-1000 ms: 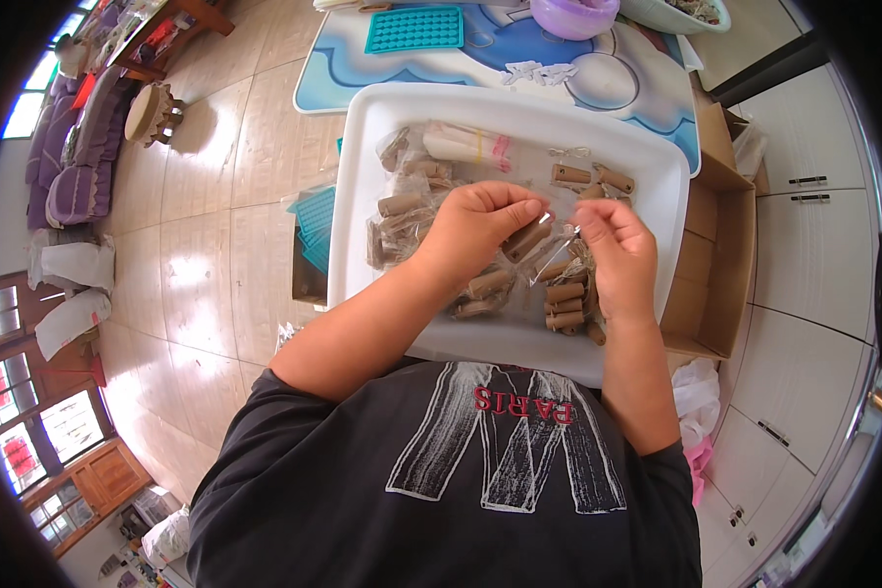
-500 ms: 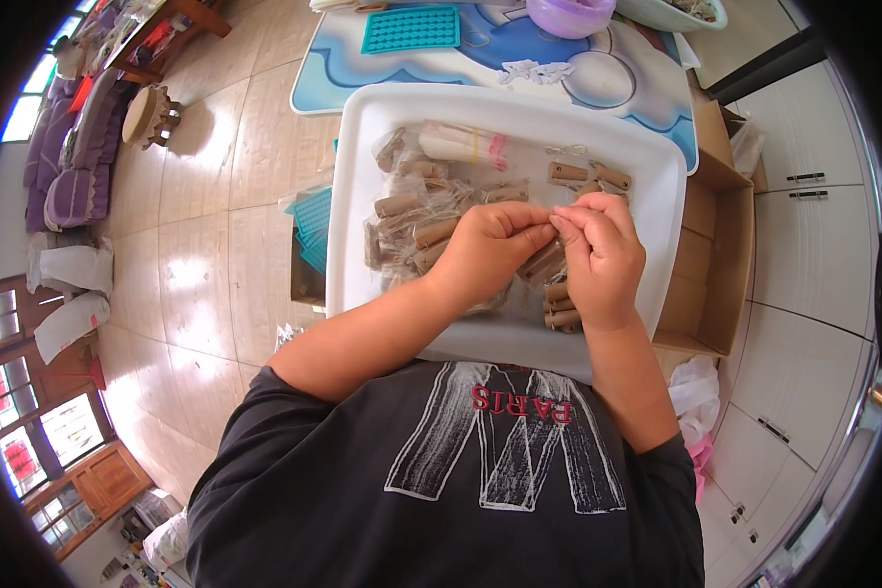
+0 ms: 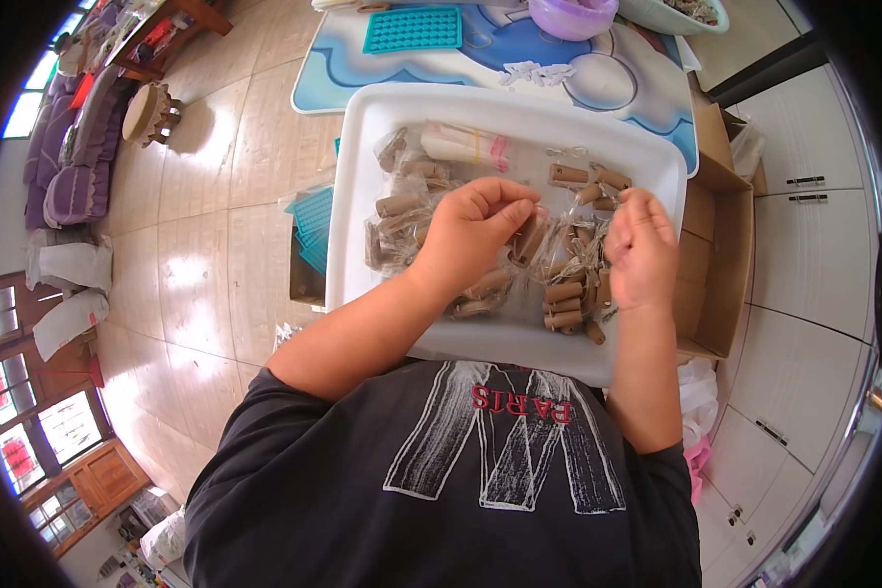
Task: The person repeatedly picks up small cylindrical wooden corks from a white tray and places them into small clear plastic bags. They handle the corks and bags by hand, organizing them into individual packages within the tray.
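Observation:
My left hand (image 3: 475, 235) is closed in a pinch on the top of a small clear plastic bag. A brown cylinder (image 3: 527, 242) shows in that bag, hanging just right of my fingers above a white tray (image 3: 510, 106). My right hand (image 3: 643, 257) is apart from it, over the tray's right side, fingers curled together. Whether anything is between them I cannot make out. Loose brown cylinders (image 3: 563, 306) with thin strings lie between my hands and nearer me. Bagged brown cylinders (image 3: 396, 206) are heaped on the left. A banded bundle of clear bags (image 3: 453, 143) with pink ends lies at the back.
Beyond the tray a blue patterned table (image 3: 325, 80) carries a teal mould tray (image 3: 413, 31), white pieces (image 3: 537, 73) and a purple bowl (image 3: 570, 18). Cardboard boxes stand on both sides, the larger box (image 3: 723, 260) at right. White cabinets (image 3: 804, 255) line the right.
My hands were together at one point. Now the right hand has moved away to the right, while the left has shifted slightly left and away from me, still pinching the bag.

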The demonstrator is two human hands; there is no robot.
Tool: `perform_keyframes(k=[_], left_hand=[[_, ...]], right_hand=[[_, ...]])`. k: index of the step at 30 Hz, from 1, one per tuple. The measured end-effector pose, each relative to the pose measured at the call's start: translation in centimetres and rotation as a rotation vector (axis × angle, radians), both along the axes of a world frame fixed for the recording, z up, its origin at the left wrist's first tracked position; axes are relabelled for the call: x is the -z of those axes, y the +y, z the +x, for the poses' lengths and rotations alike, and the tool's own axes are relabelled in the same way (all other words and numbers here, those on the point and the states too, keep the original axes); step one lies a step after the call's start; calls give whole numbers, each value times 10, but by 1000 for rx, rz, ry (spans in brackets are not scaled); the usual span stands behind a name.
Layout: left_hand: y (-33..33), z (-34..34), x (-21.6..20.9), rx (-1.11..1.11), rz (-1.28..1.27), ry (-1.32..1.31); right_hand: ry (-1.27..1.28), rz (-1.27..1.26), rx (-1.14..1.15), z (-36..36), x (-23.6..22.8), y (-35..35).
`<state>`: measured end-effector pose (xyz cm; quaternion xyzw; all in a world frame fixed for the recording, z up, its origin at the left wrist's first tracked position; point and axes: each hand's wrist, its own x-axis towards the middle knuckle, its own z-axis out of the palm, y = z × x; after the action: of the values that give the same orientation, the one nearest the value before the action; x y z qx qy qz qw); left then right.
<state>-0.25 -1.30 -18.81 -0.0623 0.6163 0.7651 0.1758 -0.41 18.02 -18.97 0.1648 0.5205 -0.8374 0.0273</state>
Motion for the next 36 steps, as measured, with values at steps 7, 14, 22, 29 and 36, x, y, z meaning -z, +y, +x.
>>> perform_keyframes(k=[7, 14, 22, 29, 36], left_hand=[[-3, -1, 3, 13, 51, 31], [-2, 0, -10, -19, 125, -42], [-14, -2, -3, 70, 27, 80], [-12, -1, 0, 81, -261, 216], [-72, -5, -59, 216, -831, 286]], right_hand=[[11, 264, -234, 10, 1, -20], [18, 152, -202, 12, 4, -21], [-137, -63, -265, 9, 2, -16], [134, 459, -283, 10, 22, -29], [198, 166, 155, 4, -8, 7]])
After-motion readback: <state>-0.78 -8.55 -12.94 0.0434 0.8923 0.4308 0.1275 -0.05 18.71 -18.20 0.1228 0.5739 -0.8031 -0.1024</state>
